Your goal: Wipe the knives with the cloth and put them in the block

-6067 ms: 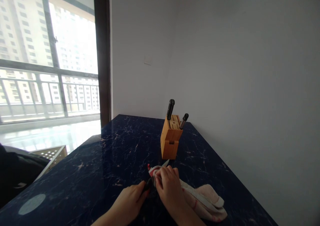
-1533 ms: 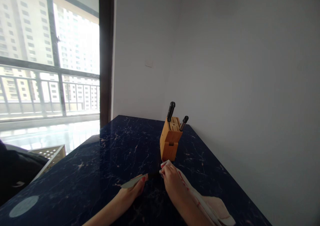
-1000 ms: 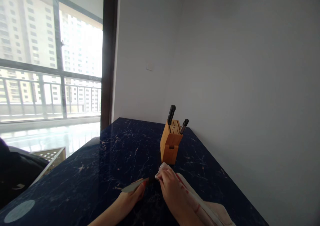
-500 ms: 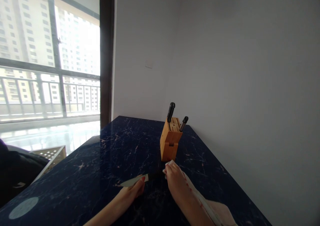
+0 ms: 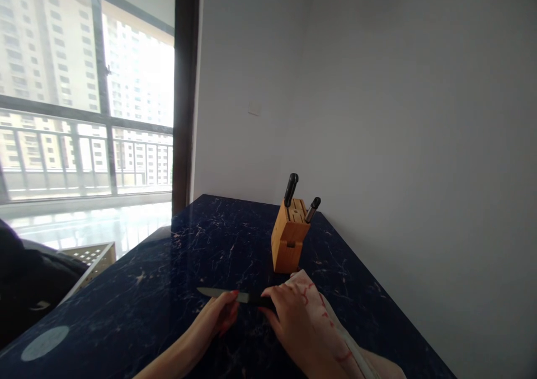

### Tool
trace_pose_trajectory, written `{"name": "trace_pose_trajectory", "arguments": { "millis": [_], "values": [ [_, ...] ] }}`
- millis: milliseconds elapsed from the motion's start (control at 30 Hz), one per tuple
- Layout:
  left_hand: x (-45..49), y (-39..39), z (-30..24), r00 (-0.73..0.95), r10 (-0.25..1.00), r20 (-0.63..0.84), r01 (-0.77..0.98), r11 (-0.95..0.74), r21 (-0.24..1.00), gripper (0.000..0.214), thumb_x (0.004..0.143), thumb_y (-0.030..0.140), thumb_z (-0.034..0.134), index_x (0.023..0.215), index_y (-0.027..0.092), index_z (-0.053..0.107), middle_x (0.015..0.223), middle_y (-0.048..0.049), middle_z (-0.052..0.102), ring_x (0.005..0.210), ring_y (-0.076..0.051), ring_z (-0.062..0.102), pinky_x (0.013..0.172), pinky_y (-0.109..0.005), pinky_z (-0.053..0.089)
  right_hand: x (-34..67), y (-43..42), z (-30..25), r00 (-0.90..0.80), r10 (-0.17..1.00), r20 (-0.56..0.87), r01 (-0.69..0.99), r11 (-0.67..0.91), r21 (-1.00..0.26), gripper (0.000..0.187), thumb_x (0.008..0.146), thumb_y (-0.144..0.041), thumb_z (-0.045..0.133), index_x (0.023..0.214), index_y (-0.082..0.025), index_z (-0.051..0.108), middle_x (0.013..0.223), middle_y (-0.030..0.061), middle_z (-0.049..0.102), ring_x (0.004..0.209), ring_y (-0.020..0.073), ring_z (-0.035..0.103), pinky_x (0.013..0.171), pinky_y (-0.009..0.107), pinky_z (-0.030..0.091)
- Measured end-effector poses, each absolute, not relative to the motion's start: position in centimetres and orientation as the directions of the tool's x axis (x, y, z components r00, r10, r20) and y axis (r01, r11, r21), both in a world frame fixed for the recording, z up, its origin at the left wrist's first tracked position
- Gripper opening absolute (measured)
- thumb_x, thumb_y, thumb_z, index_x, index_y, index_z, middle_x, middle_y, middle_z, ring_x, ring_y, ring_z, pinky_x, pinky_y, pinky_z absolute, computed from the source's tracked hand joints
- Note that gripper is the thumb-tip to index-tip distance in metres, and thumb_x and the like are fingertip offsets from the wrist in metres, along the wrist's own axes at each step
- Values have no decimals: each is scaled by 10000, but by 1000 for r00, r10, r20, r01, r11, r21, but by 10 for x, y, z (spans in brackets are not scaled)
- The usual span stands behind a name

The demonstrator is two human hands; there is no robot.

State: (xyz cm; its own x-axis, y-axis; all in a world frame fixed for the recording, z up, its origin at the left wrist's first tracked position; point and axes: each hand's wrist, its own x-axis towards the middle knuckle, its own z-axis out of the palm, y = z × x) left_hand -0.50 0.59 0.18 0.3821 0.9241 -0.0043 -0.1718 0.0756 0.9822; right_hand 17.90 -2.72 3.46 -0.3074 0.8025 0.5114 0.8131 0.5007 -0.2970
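Note:
A knife (image 5: pixel 207 292) with a black handle lies across between my two hands, its tip pointing left, just above the dark table. My left hand (image 5: pixel 222 310) pinches the blade between thumb and fingers. Around the black handle, my right hand (image 5: pixel 288 312) is closed. Pale pink fabric with red lines (image 5: pixel 312 300) runs along the right side of my right hand and forearm; how it is held is hidden. Just beyond my right hand stands a wooden knife block (image 5: pixel 289 244). A black-handled knife (image 5: pixel 291 190) and a tool with a black and metal handle (image 5: pixel 313 209) stick up from it.
The dark blue marbled table (image 5: pixel 218 239) meets a grey wall (image 5: pixel 398 144) along its right side. A pale round patch (image 5: pixel 45 344) shows at the near left. Beyond the left edge are a black item (image 5: pixel 37 278), a perforated pale panel (image 5: pixel 92 256) and large windows.
My right hand has turned over the handle, with fingers now more spread along it. The blade has become more level, and more of the fabric shows. The view has shifted slightly.

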Motion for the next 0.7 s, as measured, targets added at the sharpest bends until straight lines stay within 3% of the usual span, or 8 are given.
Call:
{"name": "trace_pose_trajectory", "arguments": {
  "millis": [167,267,367,500,600,700],
  "values": [
    [0,8,3,466,883,51,-202,50,978,449,776,592,431,610,174,450,414,84,324,397,-59,241,405,-202,180,184,-27,31,-229,832,506,778,469,-418,96,871,-269,459,848,-237,547,780,-17,590,762,151,519,766,304,316],
    [-1,7,5,405,910,94,-177,-23,984,412,725,578,527,720,168,488,438,94,341,407,-55,238,409,-197,175,184,-28,29,-246,839,485,754,480,-448,132,886,-272,429,830,-235,543,776,-22,581,767,137,512,790,299,309],
    [-5,4,5,311,947,86,-82,-64,995,417,732,575,516,665,164,493,446,90,328,429,-63,253,425,-201,201,181,-30,29,-303,836,458,751,505,-426,195,900,-261,399,765,-232,537,735,-34,570,740,125,506,804,299,309],
    [-9,2,8,180,981,70,53,-81,995,449,739,559,505,527,171,429,499,67,349,492,-81,310,479,-208,265,184,-28,29,-294,819,493,800,493,-342,214,911,-225,353,811,-242,541,789,-19,568,767,132,510,760,286,343],
    [-6,3,12,176,981,79,103,-98,990,488,706,610,485,484,182,410,466,67,328,460,-86,300,455,-219,248,199,-16,20,-171,777,605,919,347,-186,160,882,-212,392,951,-239,534,895,32,562,842,182,510,743,319,360],
    [-2,6,13,191,979,71,152,-101,983,519,662,665,466,462,189,411,432,67,317,428,-89,293,435,-227,227,220,-1,5,-171,707,686,957,286,-56,151,871,-239,394,903,-245,542,861,29,561,775,180,522,668,299,378]
  ]
}}
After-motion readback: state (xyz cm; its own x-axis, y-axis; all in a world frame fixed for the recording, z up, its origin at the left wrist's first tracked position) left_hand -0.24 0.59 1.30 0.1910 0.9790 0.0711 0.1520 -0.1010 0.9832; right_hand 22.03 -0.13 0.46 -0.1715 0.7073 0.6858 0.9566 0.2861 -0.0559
